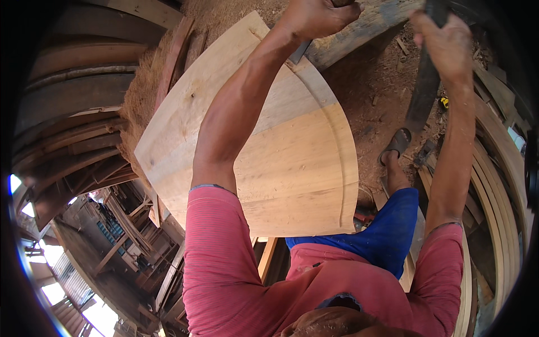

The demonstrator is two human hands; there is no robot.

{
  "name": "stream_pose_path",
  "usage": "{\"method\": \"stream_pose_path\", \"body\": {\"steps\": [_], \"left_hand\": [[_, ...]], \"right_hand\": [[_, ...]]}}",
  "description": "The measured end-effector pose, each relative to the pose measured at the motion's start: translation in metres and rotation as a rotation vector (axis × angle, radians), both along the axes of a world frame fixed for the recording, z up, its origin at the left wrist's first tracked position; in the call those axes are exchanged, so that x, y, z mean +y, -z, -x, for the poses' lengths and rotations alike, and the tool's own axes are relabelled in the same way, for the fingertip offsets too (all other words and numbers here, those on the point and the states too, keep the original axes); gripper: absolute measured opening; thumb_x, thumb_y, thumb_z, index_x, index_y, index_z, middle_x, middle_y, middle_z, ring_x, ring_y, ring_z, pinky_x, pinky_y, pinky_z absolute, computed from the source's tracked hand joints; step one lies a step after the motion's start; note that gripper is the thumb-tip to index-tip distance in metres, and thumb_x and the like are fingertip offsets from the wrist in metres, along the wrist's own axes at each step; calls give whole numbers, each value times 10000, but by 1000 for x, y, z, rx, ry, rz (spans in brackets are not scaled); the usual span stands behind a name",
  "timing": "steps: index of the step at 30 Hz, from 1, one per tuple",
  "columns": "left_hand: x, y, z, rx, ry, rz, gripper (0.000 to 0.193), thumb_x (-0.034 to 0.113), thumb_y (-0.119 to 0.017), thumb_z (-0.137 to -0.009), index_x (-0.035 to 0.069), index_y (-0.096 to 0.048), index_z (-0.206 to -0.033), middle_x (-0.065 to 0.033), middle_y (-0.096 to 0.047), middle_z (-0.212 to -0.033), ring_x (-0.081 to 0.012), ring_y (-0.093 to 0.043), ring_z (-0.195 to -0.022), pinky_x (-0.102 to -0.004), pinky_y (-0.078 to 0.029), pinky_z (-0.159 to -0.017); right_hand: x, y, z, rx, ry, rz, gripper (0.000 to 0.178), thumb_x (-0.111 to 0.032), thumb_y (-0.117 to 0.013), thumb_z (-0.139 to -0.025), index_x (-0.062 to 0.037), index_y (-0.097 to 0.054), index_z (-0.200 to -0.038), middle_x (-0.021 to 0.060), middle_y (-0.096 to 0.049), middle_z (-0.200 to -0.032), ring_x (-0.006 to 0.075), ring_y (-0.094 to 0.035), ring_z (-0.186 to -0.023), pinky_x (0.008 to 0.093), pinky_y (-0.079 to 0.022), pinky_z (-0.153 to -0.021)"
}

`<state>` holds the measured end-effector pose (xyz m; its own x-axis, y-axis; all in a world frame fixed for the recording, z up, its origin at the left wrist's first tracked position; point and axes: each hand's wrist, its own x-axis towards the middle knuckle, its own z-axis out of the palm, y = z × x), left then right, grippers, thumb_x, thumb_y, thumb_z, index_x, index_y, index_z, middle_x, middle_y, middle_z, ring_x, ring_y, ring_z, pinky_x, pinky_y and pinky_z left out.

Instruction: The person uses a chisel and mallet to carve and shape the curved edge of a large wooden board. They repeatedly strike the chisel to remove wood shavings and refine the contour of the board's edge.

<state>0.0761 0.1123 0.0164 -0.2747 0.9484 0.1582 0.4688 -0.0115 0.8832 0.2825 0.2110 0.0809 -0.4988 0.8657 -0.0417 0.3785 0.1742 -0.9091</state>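
Fingers of the left hand (pixel 317 17) curl tight round a tool handle whose blade (pixel 299 51) meets the pale curved panel (pixel 292 163) lying below, while the right hand (pixel 443 42) clamps a dark bar (pixel 425 84) running down toward the sandal (pixel 397 143).

The curved wooden panel (pixel 292 168) is pale yellow-tan with faint grain, its upper band a paler cream. The sleeves (pixel 224 264) are pinkish red with fine stripes; the shorts (pixel 387 236) are bright blue. The sandal (pixel 397 141) is dark grey on reddish-brown sawdust ground (pixel 365 95)
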Motion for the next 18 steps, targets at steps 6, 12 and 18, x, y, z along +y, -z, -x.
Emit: {"method": "stream_pose_path", "body": {"steps": [6, 12, 18], "left_hand": [[13, 8, 1, -127, 72, 160, 233, 45, -670, -856, 48, -641, -1087, 2, -680, -938, -120, -621, -896, -305, -515, -804], [23, 13, -1, -174, 250, 44, 386, -1, -624, -852, 47, -660, -1232, -18, -715, -1071, -125, -630, -956, -292, -515, -854], [27, 35, 0, -328, 320, 8, 519, -62, -563, -851, 28, -622, -1358, -37, -692, -1288, -129, -615, -1164, -282, -481, -993]], "right_hand": [[17, -1, 7, 55, -176, 59, 138, -136, -622, -868, -33, -649, -781, 33, -609, -639, 114, -590, -538, 286, -461, -500], [23, 34, 12, 99, -388, 107, 103, -126, -628, -877, -41, -632, -819, 21, -613, -676, 101, -573, -551, 279, -437, -488], [43, 47, 0, 20, -259, 323, 212, -132, -666, -827, -1, -671, -994, 41, -614, -729, 132, -576, -572, 311, -479, -518]]}}
